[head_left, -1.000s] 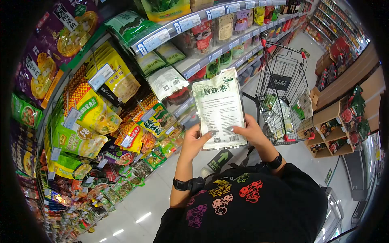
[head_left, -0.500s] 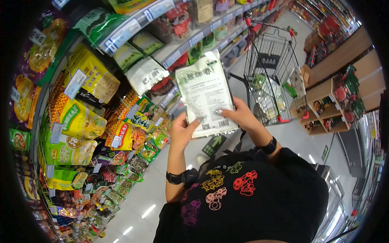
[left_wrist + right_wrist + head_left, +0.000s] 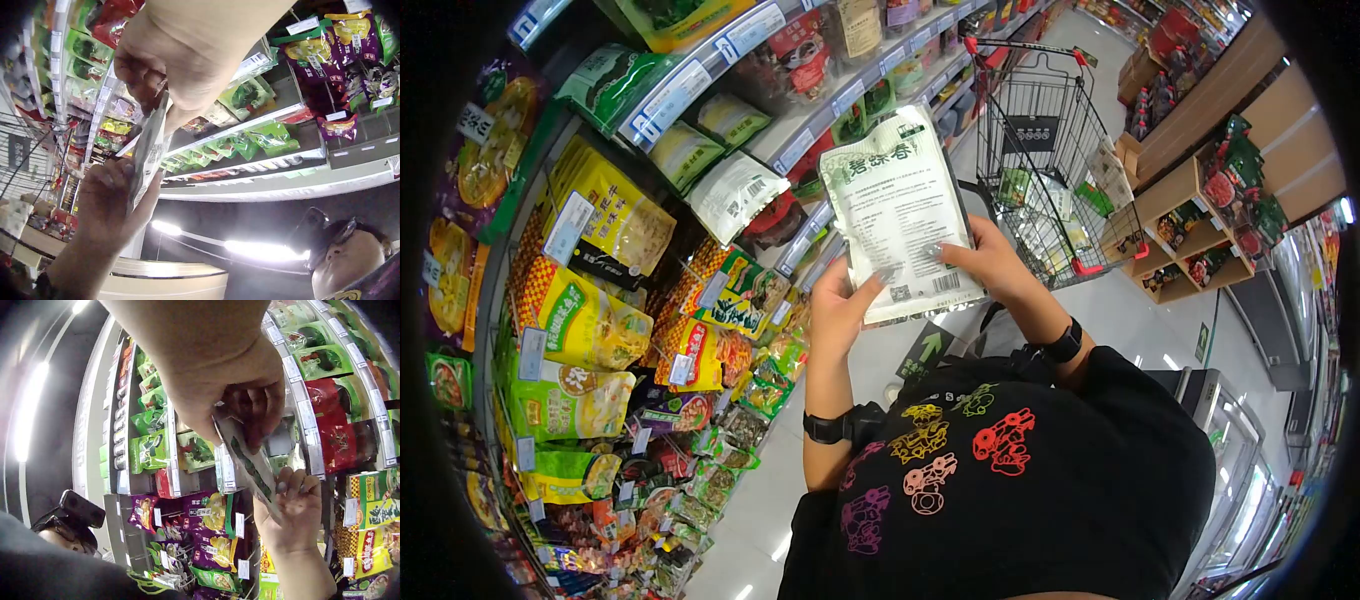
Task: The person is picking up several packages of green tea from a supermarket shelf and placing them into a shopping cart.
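Observation:
A white packet (image 3: 900, 215) with green lettering, small print and a barcode is held upright in front of the chest, its printed face toward the head camera. My left hand (image 3: 840, 295) grips its lower left edge, thumb on the front and fingers behind. At the lower right edge, my right hand (image 3: 998, 265) holds it the same way. Both wrist views show the packet (image 3: 150, 150) nearly edge-on, with fingers curled against its back. In the right wrist view, the left hand (image 3: 290, 515) appears beyond the packet.
Shelves at the left carry hanging yellow seasoning bags (image 3: 615, 225) and green packets (image 3: 685, 155). Another white packet (image 3: 735, 195) lies on a shelf edge. A shopping cart (image 3: 1040, 150) with goods inside stands ahead right, near a wooden display stand (image 3: 1195, 240).
The head view has shifted, so the shelves and cart appear further left and higher. Both hands keep hold of the packet, which now leans slightly left in view.

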`<state>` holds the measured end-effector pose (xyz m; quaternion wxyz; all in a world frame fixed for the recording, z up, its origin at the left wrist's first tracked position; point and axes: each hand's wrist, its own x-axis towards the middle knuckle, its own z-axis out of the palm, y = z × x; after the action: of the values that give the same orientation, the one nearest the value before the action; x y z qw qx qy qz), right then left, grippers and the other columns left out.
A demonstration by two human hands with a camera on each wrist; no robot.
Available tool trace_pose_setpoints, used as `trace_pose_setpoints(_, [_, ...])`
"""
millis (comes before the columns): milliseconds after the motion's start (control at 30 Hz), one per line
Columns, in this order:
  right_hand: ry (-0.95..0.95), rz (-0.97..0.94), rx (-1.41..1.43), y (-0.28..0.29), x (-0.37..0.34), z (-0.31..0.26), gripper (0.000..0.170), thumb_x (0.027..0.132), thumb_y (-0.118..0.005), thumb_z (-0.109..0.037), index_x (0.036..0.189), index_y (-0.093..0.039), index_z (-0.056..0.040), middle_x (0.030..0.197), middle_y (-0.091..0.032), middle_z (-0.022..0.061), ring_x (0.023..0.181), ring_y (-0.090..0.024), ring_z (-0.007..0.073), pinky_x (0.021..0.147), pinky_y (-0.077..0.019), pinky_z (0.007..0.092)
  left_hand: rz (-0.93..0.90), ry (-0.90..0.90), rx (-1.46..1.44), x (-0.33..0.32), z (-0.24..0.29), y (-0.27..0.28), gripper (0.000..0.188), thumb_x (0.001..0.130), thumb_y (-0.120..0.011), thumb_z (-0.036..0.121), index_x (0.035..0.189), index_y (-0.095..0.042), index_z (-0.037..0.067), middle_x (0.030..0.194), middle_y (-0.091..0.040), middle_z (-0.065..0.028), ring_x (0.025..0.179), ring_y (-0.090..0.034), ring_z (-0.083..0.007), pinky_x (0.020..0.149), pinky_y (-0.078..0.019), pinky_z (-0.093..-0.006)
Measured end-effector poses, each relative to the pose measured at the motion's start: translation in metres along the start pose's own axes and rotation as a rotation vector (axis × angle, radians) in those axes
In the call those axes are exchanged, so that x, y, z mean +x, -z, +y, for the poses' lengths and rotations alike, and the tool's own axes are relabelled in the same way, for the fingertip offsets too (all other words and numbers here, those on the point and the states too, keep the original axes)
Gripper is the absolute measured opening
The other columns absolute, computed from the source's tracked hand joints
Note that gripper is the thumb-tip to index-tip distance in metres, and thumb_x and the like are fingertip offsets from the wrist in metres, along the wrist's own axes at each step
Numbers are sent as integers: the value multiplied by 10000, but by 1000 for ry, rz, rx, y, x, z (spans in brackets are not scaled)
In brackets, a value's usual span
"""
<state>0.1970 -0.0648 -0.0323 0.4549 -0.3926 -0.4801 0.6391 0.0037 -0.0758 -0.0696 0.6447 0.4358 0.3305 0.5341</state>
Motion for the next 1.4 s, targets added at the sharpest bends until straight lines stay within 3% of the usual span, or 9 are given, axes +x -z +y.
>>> trace_pose_setpoints(300, [-30, 113, 14, 1, -23, 6, 315, 732, -553, -77, 1011, -476, 47, 913, -555, 84, 780, -535, 123, 709, -433, 250, -62, 48, 79, -5, -9, -3, 229, 739, -558, 31, 959, -525, -22, 861, -570, -57, 733, -534, -91, 634, -435, -216])
trace_pose_setpoints(400, [-42, 90, -20, 1, -21, 6, 302, 734, -549, -80, 997, -481, 53, 904, -557, 87, 779, -536, 128, 703, -434, 252, -35, -40, 69, -8, -7, -8, 233, 733, -561, 22, 959, -525, -22, 849, -570, -44, 729, -526, -78, 635, -430, -211])
trace_pose_setpoints(733, [-166, -11, 87, -12, -1, 18, 314, 738, -557, -97, 990, -467, 68, 883, -562, 107, 737, -560, 134, 648, -459, 247, 127, 15, 18, -26, -4, 2, 230, 730, -566, 22, 952, -525, -25, 825, -574, -43, 690, -537, -74, 587, -437, -200])
trace_pose_setpoints(833, [-223, -37, 178, -9, 4, 24, 333, 736, -548, -92, 1013, -450, 65, 887, -563, 114, 734, -570, 146, 645, -468, 254, 158, -43, -17, -27, -14, -1, 220, 734, -562, 25, 945, -525, -25, 813, -577, -48, 673, -543, -79, 578, -441, -207])
trace_pose_setpoints(1133, [-213, -10, 304, 12, -4, 36, 319, 742, -517, -95, 994, -451, 89, 905, -559, 135, 734, -584, 167, 642, -481, 261, 102, -12, 70, -23, -32, -16, 227, 746, -553, 36, 958, -519, -35, 857, -572, -54, 726, -532, -73, 622, -437, -205])
trace_pose_setpoints(1400, [-238, 26, 372, 36, -11, 102, 310, 737, -528, -95, 988, -457, 72, 887, -564, 126, 708, -584, 154, 616, -480, 249, 87, 65, 165, -33, -76, -3, 214, 743, -552, 34, 944, -522, -32, 846, -572, -43, 718, -531, -72, 622, -436, -209])
